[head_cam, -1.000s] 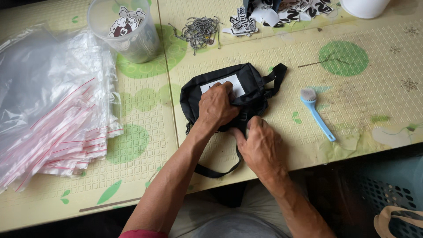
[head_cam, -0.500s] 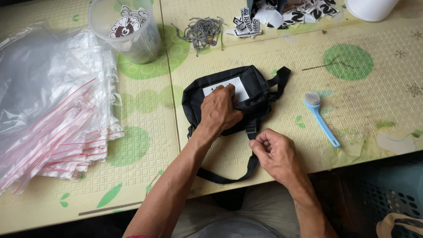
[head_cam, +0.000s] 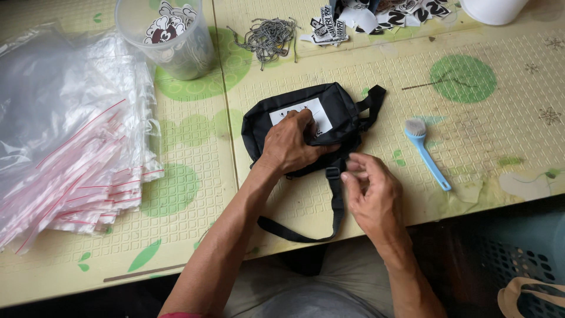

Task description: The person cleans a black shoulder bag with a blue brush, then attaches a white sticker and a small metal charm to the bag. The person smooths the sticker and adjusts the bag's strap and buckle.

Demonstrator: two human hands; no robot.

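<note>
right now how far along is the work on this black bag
Done: the black bag lies flat with a white label on its front. In hand: the left hand presses the bag while the right hand works at the strap. Left: the bag isn't yet in a bag from the stack of clear zip bags.

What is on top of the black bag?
On the black bag lies a white label, and the left hand presses down on it, covering part of the label. Whatever is inside the bag cannot be seen.
</note>
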